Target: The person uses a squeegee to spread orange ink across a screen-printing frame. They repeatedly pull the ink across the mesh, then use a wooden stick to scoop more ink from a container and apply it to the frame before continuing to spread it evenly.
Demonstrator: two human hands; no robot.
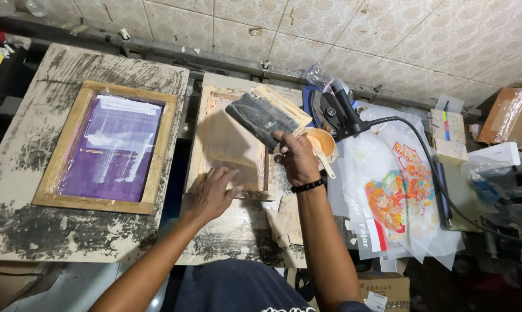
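1. A head-worn camera looks down on a screen-printing bench. The person's right hand [295, 157] is closed around a squeegee [265, 117], a flat wooden-backed blade smeared dark with ink, and holds it tilted in the air above the right screen frame [197, 151].
2. The left hand [213, 192] lies flat, fingers spread and holding nothing, pressing on the lower edge of that frame, which sits on a stained wooden board [238, 231].
3. The squeegee looks light and stiff. Its wooden back is the clean place to grip; the blade edge looks wet and probably slippery, so it is best left untouched.
4. The frame is a rigid wooden rectangle with thin mesh stretched inside. The mesh is likely fragile, so the wooden rails are the safer hold. It seems light enough to shift unless pressed down.
5. To the left, on a separate ink-marked board [24, 190], lies a second wooden frame with a purple screen [112, 147].
6. Just beside the right hand stands a small tub of orange ink [323, 142]. Behind it rests a black heat gun [337, 110] with a cable, and further right lie printed transfer sheets [401, 190] bearing a colourful design.
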